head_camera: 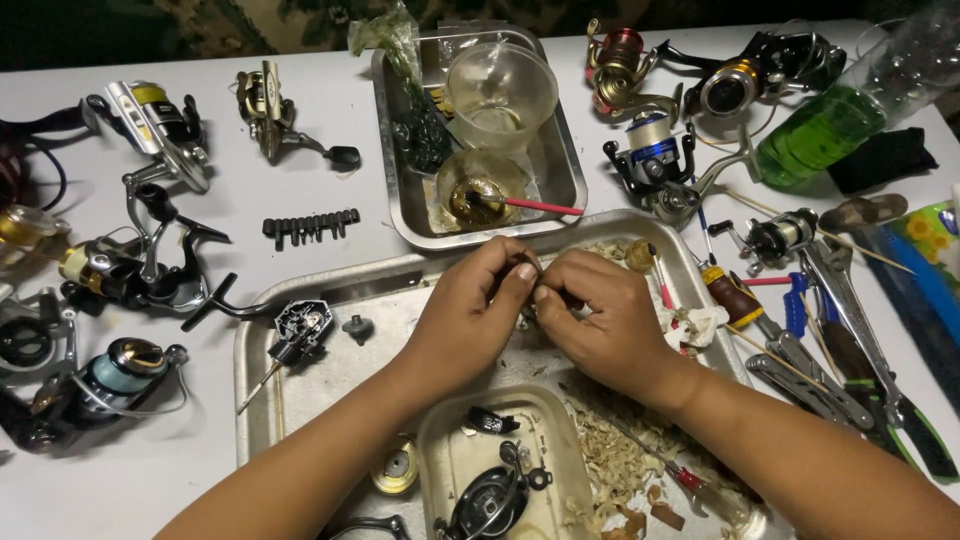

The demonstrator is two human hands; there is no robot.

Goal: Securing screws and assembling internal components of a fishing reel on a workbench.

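My left hand [470,310] and right hand [590,320] meet over the big metal tray [330,285]. Both pinch one small dark part [527,268] between fingertips. My fingers hide most of it, so I cannot tell what it is. At six o'clock sits a small tray [440,450] with a black reel piece [490,500], cut off by the edge. At twelve o'clock a red-handled brush [530,206] rests in a cup [480,195].

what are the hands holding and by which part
Both hands, left hand and right hand, pinch a small dark part between fingertips; what it is and where the grip sits cannot be told.
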